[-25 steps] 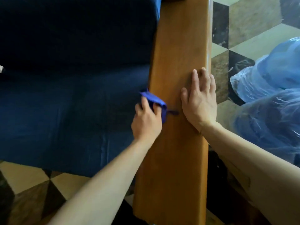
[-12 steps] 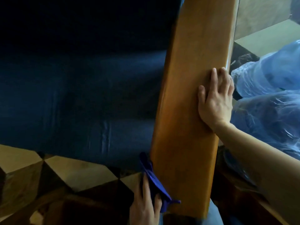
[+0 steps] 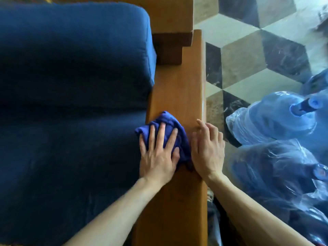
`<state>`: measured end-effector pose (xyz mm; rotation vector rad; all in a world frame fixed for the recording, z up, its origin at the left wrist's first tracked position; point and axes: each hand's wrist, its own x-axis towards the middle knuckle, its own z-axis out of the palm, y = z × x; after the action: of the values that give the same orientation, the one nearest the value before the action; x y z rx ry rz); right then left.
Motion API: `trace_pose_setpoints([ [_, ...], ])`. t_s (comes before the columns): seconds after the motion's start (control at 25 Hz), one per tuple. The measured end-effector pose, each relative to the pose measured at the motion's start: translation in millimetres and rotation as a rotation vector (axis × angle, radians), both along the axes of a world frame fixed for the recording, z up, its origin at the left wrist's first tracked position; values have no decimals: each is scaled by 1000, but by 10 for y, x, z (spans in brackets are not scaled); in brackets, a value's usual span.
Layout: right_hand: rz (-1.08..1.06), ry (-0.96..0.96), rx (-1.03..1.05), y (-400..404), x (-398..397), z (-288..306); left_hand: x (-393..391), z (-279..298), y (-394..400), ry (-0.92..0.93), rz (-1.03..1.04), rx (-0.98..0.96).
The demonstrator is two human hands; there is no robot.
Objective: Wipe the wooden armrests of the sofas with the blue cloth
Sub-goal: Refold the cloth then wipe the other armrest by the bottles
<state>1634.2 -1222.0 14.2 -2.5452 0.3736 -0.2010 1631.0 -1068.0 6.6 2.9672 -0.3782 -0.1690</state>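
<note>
The wiping is under way on one wooden armrest [image 3: 177,89], the long plank that runs beside the sofa's dark blue seat cushion [image 3: 71,139] and serves here as the landmark. Judging from how things lie, only the middle stretch of this armrest is being worked: the cloth sits about halfway along its top, with a bare length of wood beyond it toward the sofa back [image 3: 168,15] and another bare length on the near side toward the person. Whether either length is already clean cannot be told from the wood's look, and the task speaks of more than one sofa, none other of which is in view, so a good deal likely remains. The blue cloth [image 3: 169,119] lies bunched on the armrest's top at its cushion-side edge, a fold spilling slightly over that edge. The left hand [image 3: 158,153] lies flat on the cloth with straight, spread fingers, pressing it against the wood, the thumb tucked at the cloth's near side. The right hand [image 3: 206,150] rests on the armrest just beside the cloth, toward the outer edge, fingers relaxed and loosely extended, holding nothing. Past that outer edge, wrapped blue water bottles [image 3: 276,121] stand on the patterned tile floor [image 3: 248,50].
</note>
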Motion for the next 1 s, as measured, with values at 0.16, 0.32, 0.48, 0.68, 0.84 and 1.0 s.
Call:
trace_pose_setpoints([
  [0.16, 154, -206, 21, -49, 348, -62, 1319, 10, -625, -89, -179, 29],
  [0.32, 526, -289, -55, -69, 343, -158, 2359, 68, -1313, -82, -217, 84],
  [0.48, 637, -172, -87, -87, 410, -131, 3359, 118, -1775, -30, -52, 138],
  [0.68, 646, -159, 2, -215, 560, -187, 3995, 150, -1946, 18, 14, 134],
  [0.84, 259, -168, 406, -529, 630, -122, 3034, -6, -1652, -7, -255, 50],
  [1.0, -190, 165, 755, -986, 926, -70, 1330, -13, -1162, 15, -234, -4],
])
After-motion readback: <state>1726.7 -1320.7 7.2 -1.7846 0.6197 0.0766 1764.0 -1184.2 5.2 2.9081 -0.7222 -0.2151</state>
